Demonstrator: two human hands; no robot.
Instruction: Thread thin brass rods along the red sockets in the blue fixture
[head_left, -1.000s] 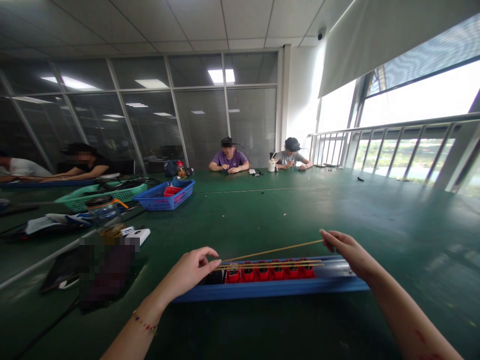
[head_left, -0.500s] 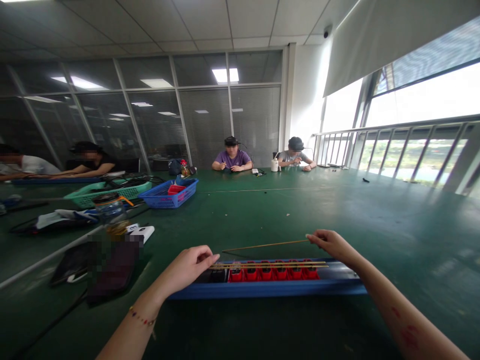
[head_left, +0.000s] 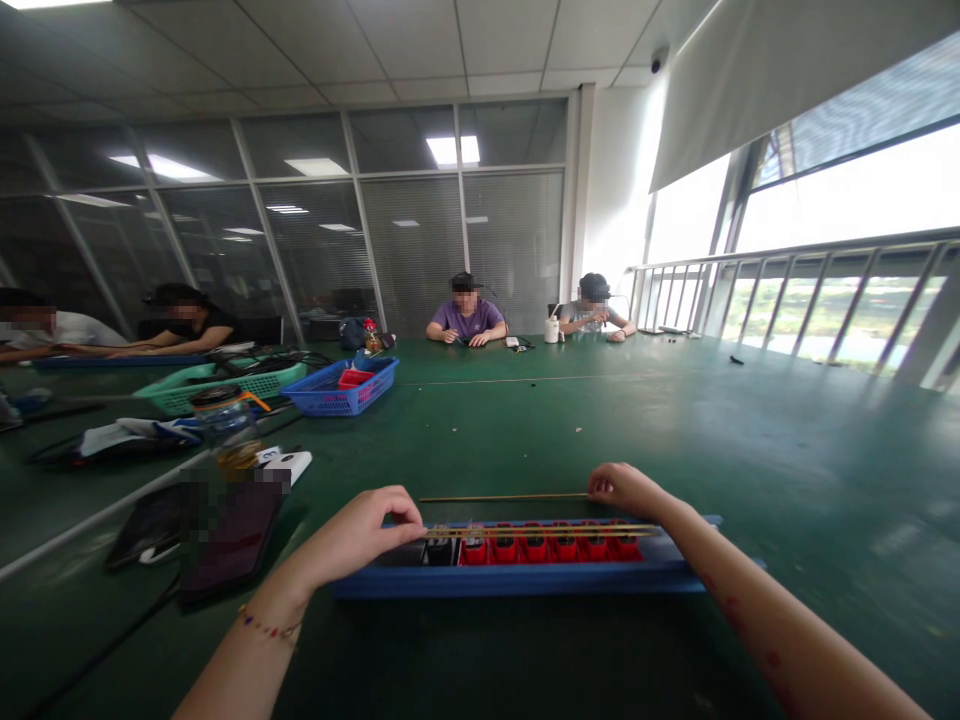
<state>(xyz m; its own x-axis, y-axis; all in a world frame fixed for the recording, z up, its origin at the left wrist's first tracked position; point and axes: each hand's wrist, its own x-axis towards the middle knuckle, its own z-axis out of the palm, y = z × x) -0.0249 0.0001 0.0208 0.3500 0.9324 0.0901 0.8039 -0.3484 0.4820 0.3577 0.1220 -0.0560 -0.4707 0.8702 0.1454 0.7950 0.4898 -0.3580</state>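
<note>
A long blue tray (head_left: 525, 579) lies across the table in front of me, holding a row of several red cups (head_left: 504, 549) and a black cup (head_left: 439, 552) at their left. Thin light-brown sticks (head_left: 555, 531) stretch lengthwise above the cups. At their left ends, my left hand (head_left: 379, 530) is closed, thumb and fingers pinched on them. Beyond the tray, my right hand (head_left: 626, 490) is closed on the right end of another thin stick (head_left: 502, 497), which runs level along the tray's far side. Its fingertips are partly hidden.
Left of the tray lie a dark tablet-like thing (head_left: 236, 540), a white device (head_left: 291, 466) and a lidded jar (head_left: 229, 430). Farther back stand a blue basket (head_left: 341, 400) and a green basket (head_left: 169, 398). Several people sit around the green table (head_left: 750, 430).
My right hand has moved left and slightly down with its stick, which has gone from slanted to nearly level. My left hand has shifted slightly left, still at the sticks' ends.
</note>
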